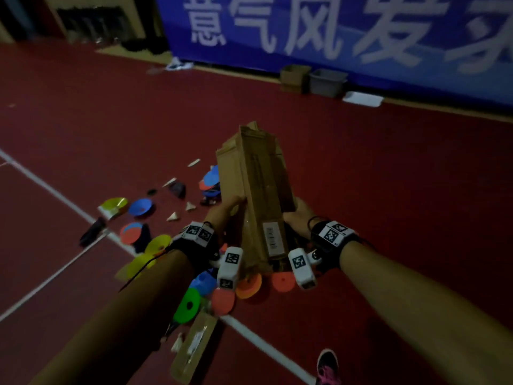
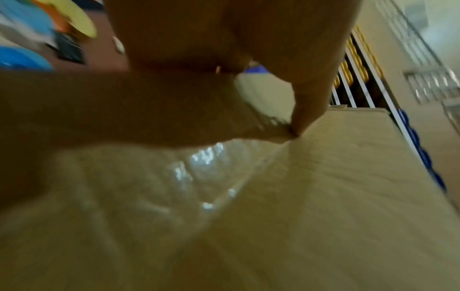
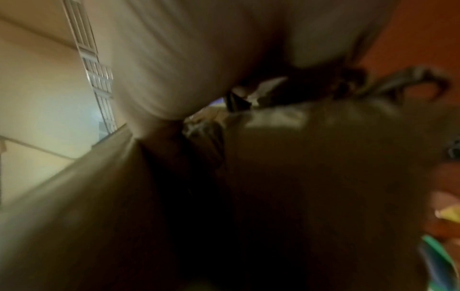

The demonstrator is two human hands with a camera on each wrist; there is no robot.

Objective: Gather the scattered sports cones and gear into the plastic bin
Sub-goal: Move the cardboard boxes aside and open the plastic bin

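Both hands hold up a long brown cardboard box (image 1: 256, 190) over the red floor. My left hand (image 1: 226, 213) grips its left side, thumb on the taped face, and the left wrist view shows a fingertip (image 2: 302, 122) pressed on the cardboard (image 2: 348, 187). My right hand (image 1: 298, 216) grips the right side; its wrist view is dark and blurred. Flat disc cones lie scattered below: blue (image 1: 140, 207), yellow (image 1: 158, 243), orange (image 1: 282, 282), green (image 1: 187, 305). The grey plastic bin (image 1: 327, 82) stands far off by the blue banner.
A second flat cardboard box (image 1: 194, 348) lies on the floor near my left forearm. A small cardboard box (image 1: 294, 77) sits beside the bin, with a white lid (image 1: 362, 99) to its right. Black straps and paper scraps lie among the cones. My shoe (image 1: 329, 368) is bottom right.
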